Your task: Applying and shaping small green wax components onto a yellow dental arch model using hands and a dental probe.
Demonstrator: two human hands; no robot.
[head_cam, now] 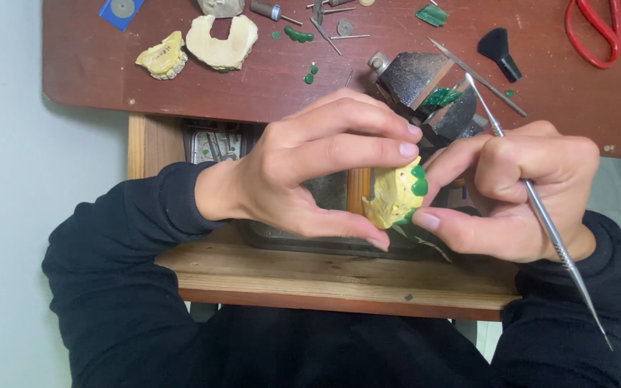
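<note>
Left hand (310,172) pinches a yellow dental cast (394,197) (underside hidden), right hand (526,194) touching it, gripping a metal tool (540,208).

A dark reddish-brown wooden surface (95,65) fills the top of the frame. On it at upper left lie a yellow dental cast (162,57) and, just beside it, a pale horseshoe-shaped plaster cast (222,42). Small green wax pieces (298,34) sit near the top centre. A black metal vise (425,93) stands at centre right, a thin metal rod (477,77) beside it. Red-handled scissors (601,32) lie at upper right.
</note>
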